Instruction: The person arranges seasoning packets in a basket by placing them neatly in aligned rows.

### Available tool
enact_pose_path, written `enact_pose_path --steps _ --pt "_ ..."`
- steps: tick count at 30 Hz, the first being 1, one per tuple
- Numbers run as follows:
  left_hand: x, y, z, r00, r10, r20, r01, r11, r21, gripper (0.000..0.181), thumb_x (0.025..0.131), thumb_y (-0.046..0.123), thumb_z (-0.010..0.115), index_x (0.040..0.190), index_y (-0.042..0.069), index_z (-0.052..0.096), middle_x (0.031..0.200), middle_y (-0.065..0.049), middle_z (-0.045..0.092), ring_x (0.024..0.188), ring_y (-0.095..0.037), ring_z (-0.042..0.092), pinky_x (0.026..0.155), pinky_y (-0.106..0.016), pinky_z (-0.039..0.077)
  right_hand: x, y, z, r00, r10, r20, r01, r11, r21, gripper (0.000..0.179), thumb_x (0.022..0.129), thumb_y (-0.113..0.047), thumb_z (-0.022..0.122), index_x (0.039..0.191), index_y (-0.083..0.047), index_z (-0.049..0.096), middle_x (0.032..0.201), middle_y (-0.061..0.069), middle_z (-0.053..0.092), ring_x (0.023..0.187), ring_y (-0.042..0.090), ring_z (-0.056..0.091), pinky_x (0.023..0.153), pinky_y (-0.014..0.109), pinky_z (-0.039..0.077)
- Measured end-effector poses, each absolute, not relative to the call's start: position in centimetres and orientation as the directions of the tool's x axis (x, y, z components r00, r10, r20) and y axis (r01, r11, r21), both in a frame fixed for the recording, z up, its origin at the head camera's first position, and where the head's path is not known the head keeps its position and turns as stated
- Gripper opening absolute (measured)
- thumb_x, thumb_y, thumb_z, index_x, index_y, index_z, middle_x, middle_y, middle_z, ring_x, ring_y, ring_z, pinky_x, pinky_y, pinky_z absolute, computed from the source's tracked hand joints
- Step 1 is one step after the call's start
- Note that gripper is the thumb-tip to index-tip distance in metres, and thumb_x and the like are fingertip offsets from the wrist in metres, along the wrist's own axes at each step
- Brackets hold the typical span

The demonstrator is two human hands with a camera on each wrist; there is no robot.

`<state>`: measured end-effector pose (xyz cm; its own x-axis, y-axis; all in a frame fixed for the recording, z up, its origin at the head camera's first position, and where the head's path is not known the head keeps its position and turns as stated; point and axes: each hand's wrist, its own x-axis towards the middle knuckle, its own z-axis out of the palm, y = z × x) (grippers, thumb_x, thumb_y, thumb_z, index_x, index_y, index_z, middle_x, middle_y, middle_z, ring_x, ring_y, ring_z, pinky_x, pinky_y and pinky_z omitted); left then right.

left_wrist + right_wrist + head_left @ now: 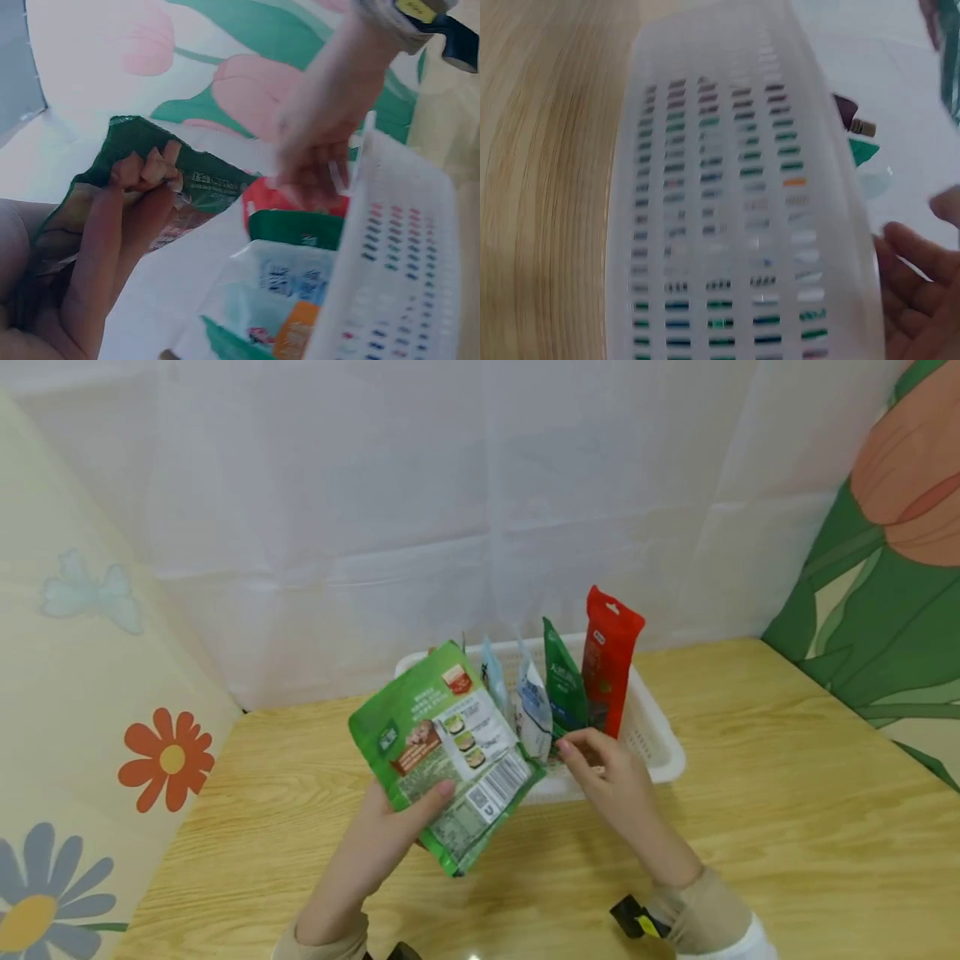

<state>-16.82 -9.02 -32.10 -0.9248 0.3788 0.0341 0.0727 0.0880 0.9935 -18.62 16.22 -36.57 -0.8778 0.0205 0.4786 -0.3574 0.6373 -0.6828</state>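
Observation:
My left hand [397, 827] grips a green food packet [442, 752], thumb on its printed face, the packet tilted in front of the basket's left part. In the left wrist view the fingers [124, 240] lie across the packet's other side. My right hand [611, 777] hovers at the basket's front rim, close to the standing packets. Its thumb and fingers are loosely bent and apart in the right wrist view, with nothing between them. Inside the white plastic basket [663, 752] stand a red packet [611, 652], a dark green packet [564, 681] and a white-and-blue packet [532, 706].
The basket stands on a wood-grain table [787, 793] near a white cloth backdrop [420, 510]. A light blue packet [492, 677] is partly hidden behind the held one. Painted flower panels [168, 760] stand at both sides.

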Motion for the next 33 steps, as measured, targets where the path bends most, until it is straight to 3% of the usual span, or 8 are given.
enact_pose_path --steps 4,9,14,17,22,25,28,33 --pt "-16.6 -10.6 -31.1 -0.950 0.307 0.054 0.091 0.107 0.990 0.051 0.094 0.018 0.059 0.141 0.015 0.038 0.128 -0.021 0.059 0.100 -0.022 0.068 0.078 -0.033 0.058 -18.9 16.7 -36.7 -0.930 -0.105 0.351 -0.271 0.842 -0.466 0.025 0.094 -0.027 0.059 0.099 -0.004 0.069 0.098 0.009 0.067 0.090 0.026 0.065 0.078 0.043 0.055" --pt "-16.7 -12.3 -30.6 -0.976 0.195 0.100 0.126 0.123 0.984 0.043 0.096 0.014 0.055 0.137 0.012 0.042 0.127 -0.021 0.059 0.095 -0.012 0.068 0.077 -0.030 0.057 -18.9 16.7 -36.9 -0.949 -0.229 0.218 -0.275 0.938 -0.212 0.044 0.093 -0.050 0.053 0.094 -0.009 0.071 0.094 0.006 0.070 0.087 0.026 0.066 0.078 0.045 0.052" --pt "-17.1 -13.0 -30.8 -0.971 0.128 0.200 0.209 0.065 0.976 0.042 0.096 0.010 0.054 0.136 0.009 0.042 0.119 -0.005 0.065 0.094 -0.010 0.069 0.076 -0.029 0.058 -18.9 16.6 -37.0 -0.942 -0.243 0.232 -0.285 0.943 -0.171 0.045 0.092 -0.052 0.053 0.089 -0.010 0.070 0.085 0.003 0.070 0.077 0.022 0.064 0.071 0.041 0.050" --pt "-17.1 -13.3 -30.9 -0.959 0.076 0.273 0.271 -0.041 0.962 0.039 0.097 0.007 0.051 0.135 0.010 0.041 0.113 0.006 0.066 0.093 -0.009 0.068 0.075 -0.027 0.058 -18.9 16.7 -37.0 -0.943 -0.240 0.231 -0.283 0.943 -0.175 0.045 0.092 -0.052 0.053 0.088 -0.010 0.069 0.084 0.002 0.070 0.077 0.021 0.064 0.070 0.040 0.050" --pt "-17.4 -13.3 -30.9 -0.910 -0.098 0.402 0.414 -0.250 0.875 0.043 0.097 0.002 0.046 0.138 0.010 0.037 0.120 -0.001 0.060 0.096 -0.011 0.066 0.077 -0.025 0.058 -18.9 16.6 -37.1 -0.946 -0.230 0.230 -0.272 0.946 -0.175 0.044 0.092 -0.053 0.053 0.086 -0.011 0.068 0.082 0.001 0.069 0.075 0.020 0.062 0.068 0.038 0.048" --pt "-17.5 -13.4 -30.7 -0.907 -0.193 0.374 0.407 -0.179 0.896 0.043 0.097 0.004 0.047 0.138 0.010 0.039 0.118 0.002 0.061 0.095 -0.008 0.066 0.077 -0.021 0.056 -18.9 16.5 -37.2 -0.947 -0.227 0.228 -0.270 0.947 -0.175 0.045 0.092 -0.054 0.052 0.085 -0.012 0.068 0.082 0.001 0.068 0.075 0.019 0.061 0.068 0.038 0.048" --pt "-17.7 -13.4 -30.7 -0.923 -0.260 0.285 0.303 -0.033 0.952 0.039 0.098 0.010 0.049 0.136 0.009 0.044 0.113 0.006 0.064 0.091 -0.003 0.066 0.073 -0.018 0.055 -18.9 16.5 -37.2 -0.948 -0.226 0.223 -0.267 0.948 -0.172 0.045 0.092 -0.054 0.052 0.085 -0.012 0.067 0.081 0.001 0.068 0.075 0.019 0.061 0.068 0.037 0.048" --pt "-18.3 -13.0 -31.1 -0.917 -0.325 0.230 0.156 0.240 0.958 0.033 0.098 0.020 0.048 0.127 0.007 0.055 0.111 -0.009 0.068 0.076 0.003 0.063 0.062 -0.017 0.052 -18.9 16.5 -37.3 -0.946 -0.231 0.229 -0.272 0.948 -0.165 0.044 0.092 -0.053 0.052 0.083 -0.012 0.066 0.079 0.000 0.066 0.073 0.018 0.059 0.066 0.036 0.046"
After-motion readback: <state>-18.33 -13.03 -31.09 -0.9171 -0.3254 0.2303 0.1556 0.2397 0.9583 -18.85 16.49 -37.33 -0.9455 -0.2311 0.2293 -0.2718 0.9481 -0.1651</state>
